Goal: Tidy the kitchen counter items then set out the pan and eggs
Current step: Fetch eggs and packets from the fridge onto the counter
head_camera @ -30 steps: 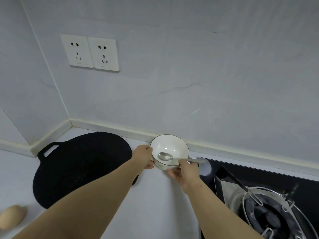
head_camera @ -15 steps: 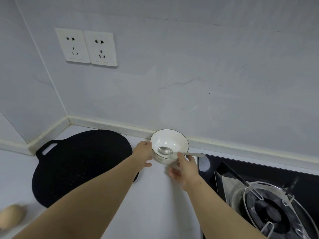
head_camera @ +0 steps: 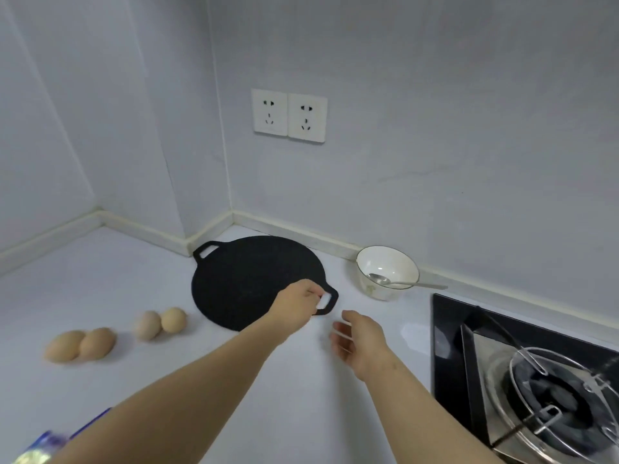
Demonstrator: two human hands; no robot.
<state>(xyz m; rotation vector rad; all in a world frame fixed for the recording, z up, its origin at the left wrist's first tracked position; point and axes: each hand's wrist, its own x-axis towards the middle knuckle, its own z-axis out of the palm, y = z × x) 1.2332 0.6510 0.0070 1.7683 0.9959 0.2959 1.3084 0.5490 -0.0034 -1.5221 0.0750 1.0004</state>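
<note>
1. Head view: the right hand (head_camera: pixel 360 343) is held nearest, fingers loose and spread, grasping nothing, above the counter (head_camera: pixel 117 279) beside the stove (head_camera: pixel 536 380).
2. The pan (head_camera: pixel 248 279), lying flat toward the counter's back corner, is gripped at its near loop handle (head_camera: pixel 335 298) by the curled fingers of the left hand (head_camera: pixel 298 301).
3. Four eggs (head_camera: pixel 97 343) are left loose to the pan's left; they could be knocked rolling if the pan is swung one-handed.
4. The bowl (head_camera: pixel 385 262), with a spoon (head_camera: pixel 402 282) in it, is set at the back edge.

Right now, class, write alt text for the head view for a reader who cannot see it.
A person's left hand grips the near handle of a flat black pan on a white counter, the right hand open beside it. Four eggs lie left; a bowl with a spoon stands right.
</note>
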